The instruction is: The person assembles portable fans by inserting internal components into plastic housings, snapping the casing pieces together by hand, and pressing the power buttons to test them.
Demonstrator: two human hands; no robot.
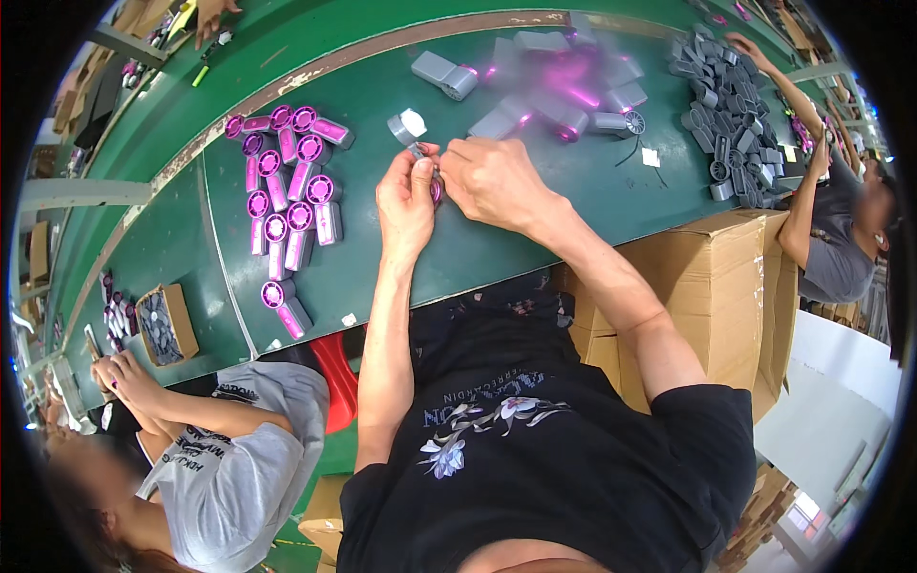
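Pinched in the left hand (406,201), thumb against bent fingers, is a small grey-and-magenta piece (437,192), mostly covered by the hands and seemingly part of a handheld fan. The right hand (497,181) is curled in close against it from the other side; its fingertips are hidden, so I cannot tell how firmly they have hold of it. From the head camera, the two hands meet over the green table (363,267), near its middle. Just beyond the left fingers is a short round item with a white top (409,125), perhaps a roll of tape.

On the left of the table lies a loose cluster of magenta-and-grey fans (302,180), their round grilles mostly toward the far side. Past the hands, grey fan bodies (446,73) lie scattered, some behind a magenta blur. Near them, to the right, are thin dark wires (628,153) and a small white square (650,157). Farther right is a heap of dark grey casings (731,129). A large cardboard box (735,277) stands below the table's right-hand edge. At the left, a co-worker in a grey shirt (253,468) sits near a smaller carton (184,320) of grey parts.
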